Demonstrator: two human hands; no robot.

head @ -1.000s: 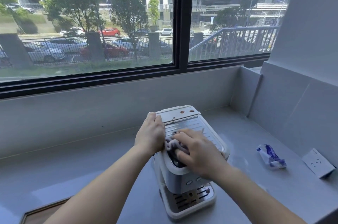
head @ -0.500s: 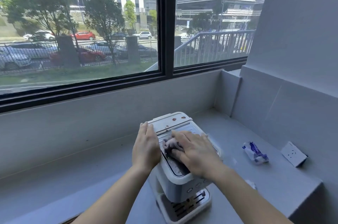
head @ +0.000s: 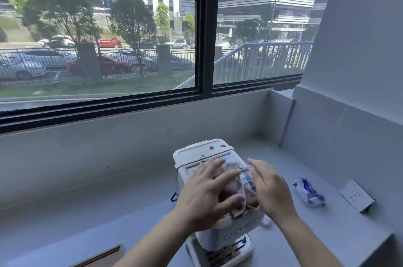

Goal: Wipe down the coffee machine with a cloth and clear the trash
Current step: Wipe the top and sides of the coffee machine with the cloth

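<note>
Head view, single moment.

1. My left hand (head: 208,196) lies flat on the pink cloth (head: 238,188). The fingers (head: 225,176) are spread and nearly straight, and the thumb rests on the cloth's near fold. It presses the cloth and does not clench it.
2. My right hand (head: 270,188) stands edge-on just right of the cloth. It is released, fingers straight and together, palm facing my left hand. I cannot tell whether it touches the cloth's edge.
3. The cloth is bunched between my two hands on top of the white coffee machine (head: 220,234).
4. The machine stands directly under both hands on the grey countertop (head: 109,212). Beyond my fingertips, its rear lid (head: 196,152) carries small brown spots (head: 211,148). The drip tray (head: 220,254) projects below my wrists.
5. A crumpled blue-and-white wrapper (head: 308,193) lies on the countertop right of my right hand, apart from it.
6. A white socket plate (head: 356,196) sits further right, against the side wall.
</note>
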